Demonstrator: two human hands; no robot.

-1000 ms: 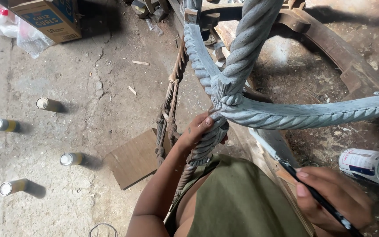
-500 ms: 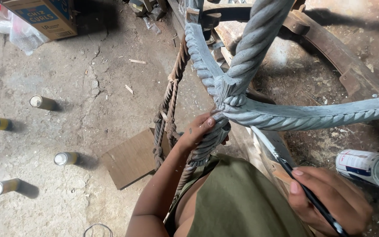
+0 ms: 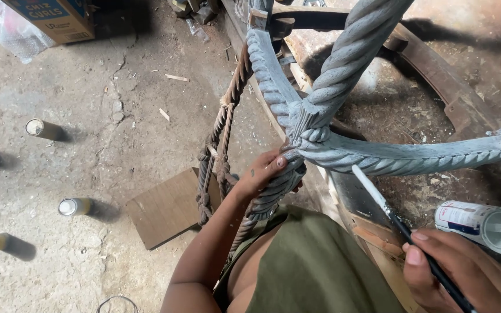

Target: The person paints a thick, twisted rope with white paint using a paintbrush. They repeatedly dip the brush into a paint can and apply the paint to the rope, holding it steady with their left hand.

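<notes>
Rough, cracked concrete floor (image 3: 76,168), dusty, w/ wood chips. Landmark: carved rope-twist wooden frame (image 3: 343,75), painted grey-blue, its bars meeting at a knot in mid view. Left hand (image 3: 262,174) is closed around the bar just below the knot. Right hand (image 3: 459,272), lower right of frame, is clamped on a thin paintbrush (image 3: 389,211), tip near the bar's underside. Paint can (image 3: 479,226) lies right of the brush. Left of frame: flat cardboard piece (image 3: 166,206), several small cans (image 3: 73,206), a cardboard box (image 3: 53,17) at top.
</notes>
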